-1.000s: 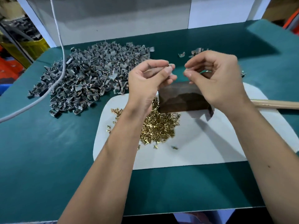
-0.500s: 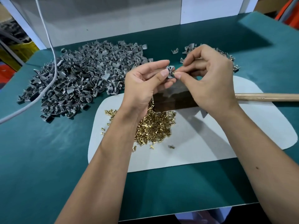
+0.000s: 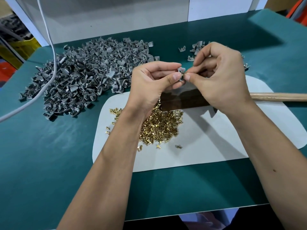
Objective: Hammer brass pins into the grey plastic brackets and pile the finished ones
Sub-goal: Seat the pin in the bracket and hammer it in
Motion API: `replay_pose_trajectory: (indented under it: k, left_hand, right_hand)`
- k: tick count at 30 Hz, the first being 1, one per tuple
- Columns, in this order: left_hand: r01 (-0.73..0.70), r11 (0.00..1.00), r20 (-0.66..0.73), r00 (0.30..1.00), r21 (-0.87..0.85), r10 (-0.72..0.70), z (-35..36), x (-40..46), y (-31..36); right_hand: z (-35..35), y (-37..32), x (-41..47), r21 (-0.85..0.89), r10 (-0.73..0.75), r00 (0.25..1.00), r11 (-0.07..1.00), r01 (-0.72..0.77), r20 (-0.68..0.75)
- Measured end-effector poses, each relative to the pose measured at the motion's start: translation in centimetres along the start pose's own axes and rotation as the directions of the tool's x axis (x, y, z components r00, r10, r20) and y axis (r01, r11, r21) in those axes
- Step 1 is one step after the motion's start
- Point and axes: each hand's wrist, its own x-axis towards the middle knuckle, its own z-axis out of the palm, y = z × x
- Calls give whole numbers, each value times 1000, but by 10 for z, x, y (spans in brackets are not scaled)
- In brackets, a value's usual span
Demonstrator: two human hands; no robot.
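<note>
forearms reach in from the near edge over the green table point(image 3: 49, 163). a white mat point(image 3: 216, 138) lies on it, and on the mat's near-left part sits a heap of brass pins point(image 3: 159, 127), with a few strays just beside it. behind the heap stands a dark block point(image 3: 184, 100), partly hidden by the hands. a wooden handle point(image 3: 279, 97) runs off to the right from behind the right wrist.

above the block the left hand point(image 3: 149, 85) pinches one grey bracket point(image 3: 181, 71) between thumb and forefinger. the right hand point(image 3: 221, 77) meets it from the right, thumb and forefinger pressed together on what looks like a pin point(image 3: 183, 75) at the bracket's side; it is too small to be sure how far it sits in.

farther back on the left spreads the big pile of brackets point(image 3: 86, 72), with a white cable point(image 3: 49, 39) hanging across it. a small group of brackets point(image 3: 196, 47) lies beyond the right hand, near the grey back panel point(image 3: 108, 17).
</note>
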Motion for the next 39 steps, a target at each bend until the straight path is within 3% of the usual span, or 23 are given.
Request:
replay_pose_trajectory:
  k: [17, 24, 32, 39]
  left_hand:
    - [49, 998, 29, 998, 46, -50, 4, 0, -4]
    - [57, 998, -7, 998, 35, -57, 5, 1, -5]
    - [129, 984, -62, 989, -127, -137, 4, 3, -4]
    - [162, 978, -82, 982, -128, -173, 5, 5, -1]
  right_hand:
    - [-6, 2, 2, -83, 47, 995, 996, -39, 88]
    - [0, 1, -1, -106, 23, 999, 994, -20, 24]
    - [0, 3, -2, -97, -144, 989, 984, 147, 34]
    - [-1, 2, -3, -268, -332, 943, 908, 321, 4]
